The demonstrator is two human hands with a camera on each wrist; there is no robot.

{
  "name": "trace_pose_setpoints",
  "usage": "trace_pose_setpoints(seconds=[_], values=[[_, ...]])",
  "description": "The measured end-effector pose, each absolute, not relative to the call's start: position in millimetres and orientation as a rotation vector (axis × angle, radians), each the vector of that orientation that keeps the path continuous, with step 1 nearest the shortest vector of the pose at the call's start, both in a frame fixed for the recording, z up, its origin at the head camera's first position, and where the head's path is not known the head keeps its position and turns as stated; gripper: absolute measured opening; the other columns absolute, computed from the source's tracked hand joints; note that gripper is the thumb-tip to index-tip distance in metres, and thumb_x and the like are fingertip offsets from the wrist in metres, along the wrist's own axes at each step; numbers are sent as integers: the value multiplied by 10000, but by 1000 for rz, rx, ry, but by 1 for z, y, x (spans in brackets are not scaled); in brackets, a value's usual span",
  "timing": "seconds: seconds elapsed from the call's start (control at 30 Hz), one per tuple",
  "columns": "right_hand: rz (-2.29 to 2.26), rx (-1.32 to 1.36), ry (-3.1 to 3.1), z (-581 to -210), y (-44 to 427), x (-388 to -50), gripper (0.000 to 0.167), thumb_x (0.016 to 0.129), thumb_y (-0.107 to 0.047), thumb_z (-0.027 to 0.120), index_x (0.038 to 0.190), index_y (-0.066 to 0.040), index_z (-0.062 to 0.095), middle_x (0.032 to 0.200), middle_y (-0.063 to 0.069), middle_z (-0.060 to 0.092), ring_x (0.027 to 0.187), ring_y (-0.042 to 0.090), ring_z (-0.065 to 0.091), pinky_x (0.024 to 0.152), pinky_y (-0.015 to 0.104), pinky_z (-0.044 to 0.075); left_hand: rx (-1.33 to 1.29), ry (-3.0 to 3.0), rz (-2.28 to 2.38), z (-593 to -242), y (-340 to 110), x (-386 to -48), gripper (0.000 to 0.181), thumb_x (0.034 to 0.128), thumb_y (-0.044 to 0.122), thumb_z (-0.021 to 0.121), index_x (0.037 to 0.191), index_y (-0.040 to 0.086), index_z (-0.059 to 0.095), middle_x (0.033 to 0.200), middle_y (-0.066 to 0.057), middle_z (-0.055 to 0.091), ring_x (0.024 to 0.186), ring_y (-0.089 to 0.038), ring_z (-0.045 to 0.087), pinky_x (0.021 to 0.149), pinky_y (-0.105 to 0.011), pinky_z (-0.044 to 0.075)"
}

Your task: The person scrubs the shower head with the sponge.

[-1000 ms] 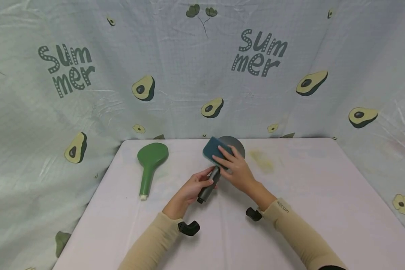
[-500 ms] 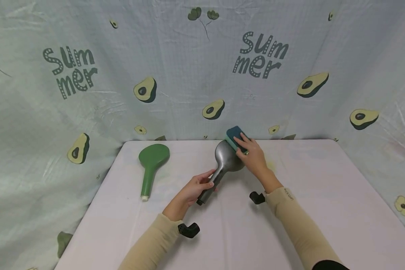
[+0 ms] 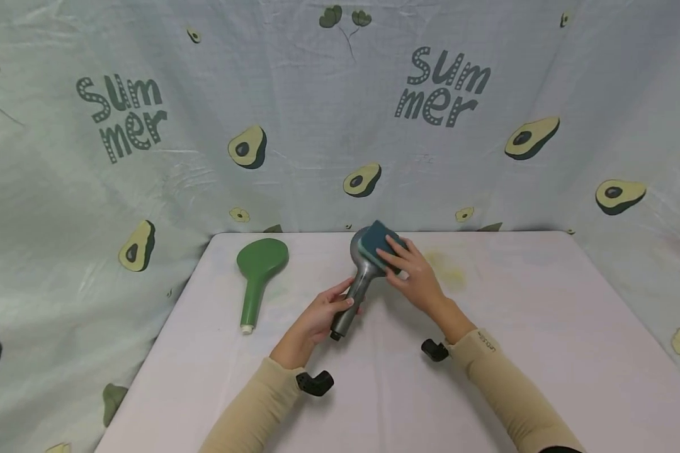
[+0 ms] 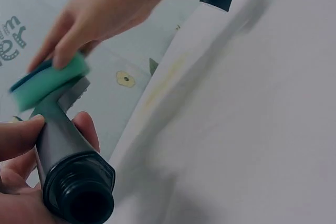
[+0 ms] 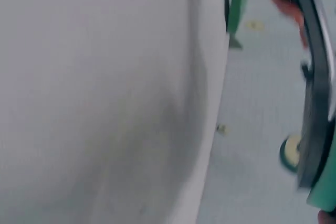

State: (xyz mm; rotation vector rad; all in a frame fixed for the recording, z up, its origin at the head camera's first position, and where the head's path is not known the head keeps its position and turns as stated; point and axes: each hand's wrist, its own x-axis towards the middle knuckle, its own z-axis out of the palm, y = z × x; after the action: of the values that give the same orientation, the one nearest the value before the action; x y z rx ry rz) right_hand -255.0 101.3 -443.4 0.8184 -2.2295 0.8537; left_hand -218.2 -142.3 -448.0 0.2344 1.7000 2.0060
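My left hand (image 3: 319, 319) grips the handle of a grey shower head (image 3: 355, 296), tilted with its round head pointing up and away. In the left wrist view the threaded black end of the shower head (image 4: 79, 166) faces the camera. My right hand (image 3: 419, 277) holds a sponge (image 3: 381, 244), dark blue on top and mint green below, against the back of the head. The sponge (image 4: 52, 80) covers part of that head. A green shower head (image 3: 257, 270) with a white end lies on the table to the left of my left hand.
The white-covered table (image 3: 487, 377) has a yellowish stain (image 3: 447, 270) right of the right hand. Behind it hangs a pale curtain (image 3: 294, 94) printed with avocados and lettering, meeting the table's far edge.
The sponge went from the left of the grey shower head to its right rim, then back left onto its middle. The left hand keeps its grip, and the shower head has turned slightly.
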Motion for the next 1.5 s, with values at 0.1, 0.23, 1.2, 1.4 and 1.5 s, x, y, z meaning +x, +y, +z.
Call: trace_pose_setpoints(seconds=[0.1, 0.23, 1.2, 1.4, 1.5], values=[[1005, 582, -2234, -447, 114, -258, 431, 887, 45, 729, 1313, -3, 690, 1477, 210, 527, 1296, 464, 496, 965, 625, 462, 236, 1695, 2026, -446, -144, -219, 593, 1061, 15, 477, 1616, 43, 270, 1440, -334, 500, 1028, -208, 678, 918, -309, 451], [1012, 547, -2214, -450, 113, -254, 413, 898, 39, 721, 1309, -2, 693, 1474, 221, 523, 1312, 472, 486, 975, 637, 457, 241, 1679, 2032, -445, -146, -220, 596, 1068, 18, 461, 1621, 31, 240, 1460, -345, 469, 1024, -188, 673, 919, -299, 449], [722, 995, -2036, -461, 102, -240, 500, 715, 74, 878, 1193, -15, 759, 1393, 251, 586, 1271, 563, 485, 898, 606, 521, 214, 1331, 2235, -449, -142, -229, 559, 1106, 10, 326, 1623, -33, 116, 1547, -350, 342, 1088, -124, 650, 955, -251, 495], [798, 920, -2043, -456, 120, -248, 503, 724, 101, 859, 1207, 31, 738, 1407, 271, 562, 1310, 573, 453, 932, 652, 481, 236, 1289, 2237, -448, -140, -231, 561, 1098, -3, 337, 1619, -41, 133, 1464, -294, 466, 1131, -161, 633, 959, -261, 498], [915, 735, -2052, -453, 129, -253, 472, 775, 119, 813, 1232, 61, 713, 1426, 284, 537, 1344, 568, 424, 971, 683, 435, 253, 1266, 2237, -448, -140, -231, 563, 1093, -14, 346, 1615, -49, 138, 1337, -184, 576, 1059, -146, 660, 944, -262, 506]])
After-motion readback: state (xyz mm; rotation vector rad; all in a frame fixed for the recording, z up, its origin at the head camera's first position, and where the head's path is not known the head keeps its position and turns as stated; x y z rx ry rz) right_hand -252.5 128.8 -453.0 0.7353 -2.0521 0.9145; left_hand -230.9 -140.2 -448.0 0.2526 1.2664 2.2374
